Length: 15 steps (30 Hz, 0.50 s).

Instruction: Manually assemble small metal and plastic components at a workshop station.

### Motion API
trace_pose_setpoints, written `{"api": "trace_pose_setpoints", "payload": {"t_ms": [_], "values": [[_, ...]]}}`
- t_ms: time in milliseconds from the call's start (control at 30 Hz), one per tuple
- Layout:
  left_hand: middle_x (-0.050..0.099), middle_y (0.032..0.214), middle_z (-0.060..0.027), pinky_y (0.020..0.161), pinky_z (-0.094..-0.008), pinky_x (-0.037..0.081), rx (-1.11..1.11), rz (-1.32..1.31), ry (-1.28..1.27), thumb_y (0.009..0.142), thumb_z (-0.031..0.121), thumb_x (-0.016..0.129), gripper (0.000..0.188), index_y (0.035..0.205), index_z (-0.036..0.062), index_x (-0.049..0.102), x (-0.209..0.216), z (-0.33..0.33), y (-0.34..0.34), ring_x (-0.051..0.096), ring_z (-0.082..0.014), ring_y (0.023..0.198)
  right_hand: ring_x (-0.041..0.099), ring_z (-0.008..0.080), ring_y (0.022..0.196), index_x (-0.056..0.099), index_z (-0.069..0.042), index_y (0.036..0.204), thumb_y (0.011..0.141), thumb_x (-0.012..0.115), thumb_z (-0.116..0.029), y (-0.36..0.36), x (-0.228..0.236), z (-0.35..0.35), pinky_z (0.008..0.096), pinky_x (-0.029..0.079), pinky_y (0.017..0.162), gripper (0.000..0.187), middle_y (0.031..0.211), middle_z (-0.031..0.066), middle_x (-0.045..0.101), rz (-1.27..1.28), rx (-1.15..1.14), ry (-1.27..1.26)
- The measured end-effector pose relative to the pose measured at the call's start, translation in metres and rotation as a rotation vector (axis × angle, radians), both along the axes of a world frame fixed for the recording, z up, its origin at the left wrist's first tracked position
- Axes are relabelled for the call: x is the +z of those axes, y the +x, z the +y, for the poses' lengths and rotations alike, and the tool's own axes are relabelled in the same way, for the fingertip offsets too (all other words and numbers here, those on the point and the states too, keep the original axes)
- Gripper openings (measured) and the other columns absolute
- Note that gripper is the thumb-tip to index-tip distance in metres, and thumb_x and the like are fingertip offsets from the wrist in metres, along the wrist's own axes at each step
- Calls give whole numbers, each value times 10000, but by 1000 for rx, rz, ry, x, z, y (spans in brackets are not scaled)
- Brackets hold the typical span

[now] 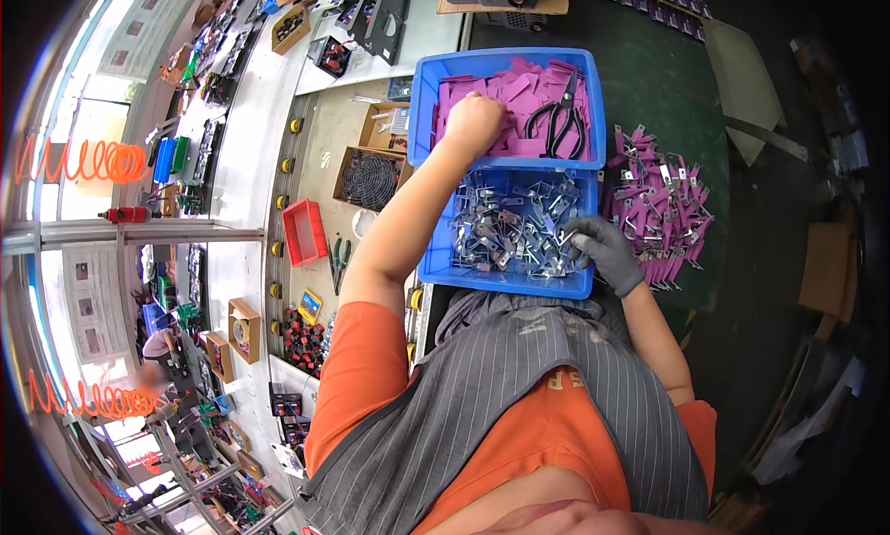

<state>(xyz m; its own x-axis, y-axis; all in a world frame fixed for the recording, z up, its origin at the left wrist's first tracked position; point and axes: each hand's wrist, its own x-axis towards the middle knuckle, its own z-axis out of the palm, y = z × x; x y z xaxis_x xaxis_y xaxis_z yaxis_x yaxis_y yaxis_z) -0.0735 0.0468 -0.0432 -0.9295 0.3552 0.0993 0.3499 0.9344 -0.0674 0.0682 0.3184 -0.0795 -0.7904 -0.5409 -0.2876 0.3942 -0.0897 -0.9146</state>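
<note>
My bare left hand (475,123) is curled over the flat purple pieces (528,85) in the upper blue bin (600,118); its fingertips are hidden, so what they pinch does not show. Black-handled pliers (559,130) lie on those pieces, to the right of this hand. My right hand (606,253), in a grey glove, is at the right wall of the lower blue bin (505,283). Its thumb and fingers close on a small bent metal bracket (567,239). Many similar loose metal brackets (501,224) fill that bin.
Right of the bins, a pile of purple pieces with metal brackets (658,206) covers part of the dark green table (691,99). On the left bench are a red tray (305,233), a box of black coiled cord (370,178) and hand tools (339,262). A person (159,345) works farther left.
</note>
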Motion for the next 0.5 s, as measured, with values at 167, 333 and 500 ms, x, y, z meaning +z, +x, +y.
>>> {"api": "trace_pose_setpoints", "payload": {"t_ms": [167, 333, 500], "values": [[663, 755, -33, 666, -335, 488, 27, -5, 570, 733, 252, 691, 121, 746, 132, 694, 50, 13, 46, 624, -233, 744, 577, 77, 665, 579, -24, 1067, 829, 526, -59, 4, 4, 4, 183, 466, 537, 246, 843, 31, 609, -26, -55, -33], [674, 773, -33, 633, -320, 478, -29, 5, 864, 675, 178, 750, 128, 707, 88, 665, 51, 25, 108, 612, -207, 685, 574, 62, 645, 575, -21, 1085, 837, 526, -20, 8, 63, 13, 168, 448, 526, 252, 817, 42, 626, -32, -94, -86], [675, 780, -25, 515, -228, 446, 201, -185, 1060, 675, 144, 773, 180, 674, 59, 614, 54, 40, 137, 563, -85, 566, 578, 103, 596, 564, 0, 1045, 791, 492, 56, 16, 105, 11, 181, 445, 462, 270, 803, 100, 629, 172, -219, -218]]}}
